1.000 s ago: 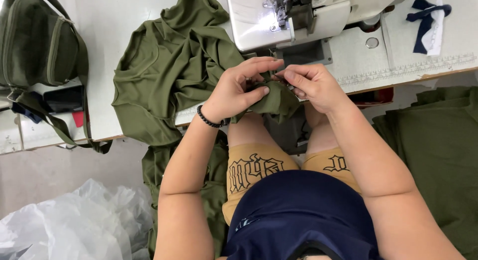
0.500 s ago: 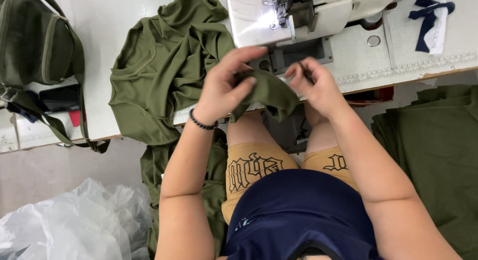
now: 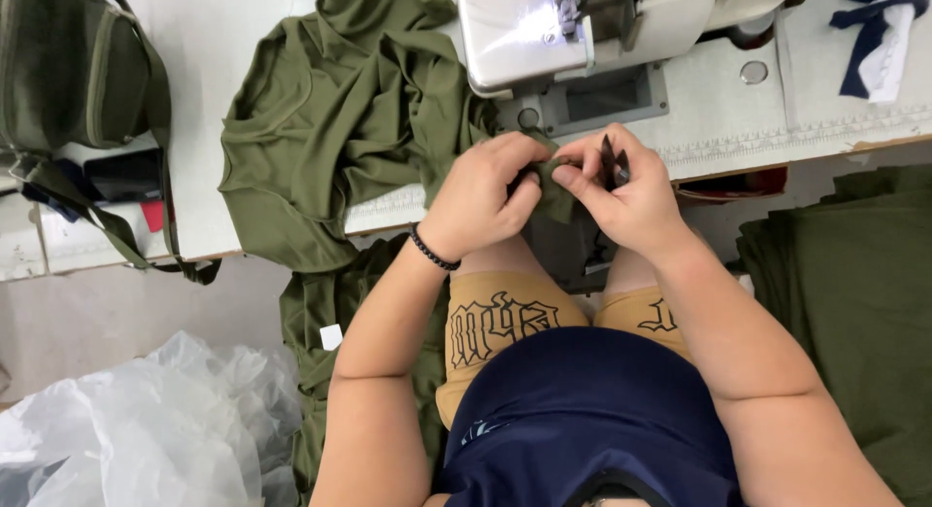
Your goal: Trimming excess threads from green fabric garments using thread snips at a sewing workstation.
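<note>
I see my left hand (image 3: 485, 201) and right hand (image 3: 626, 191) both pinching the olive fabric edge (image 3: 558, 191) at the surface's (image 3: 718, 128) front lip, below the overlock machine (image 3: 582, 26), dark snips (image 3: 614, 162) tucked in my right fingers, which I judge could nick the cloth.

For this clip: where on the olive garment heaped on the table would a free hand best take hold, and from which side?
Probably the olive garment at its lower-left folded edge, coming from the table's near edge: the fabric bunches into a ridge there, away from the sewing machine and both hands, which pinch its other end.
</note>
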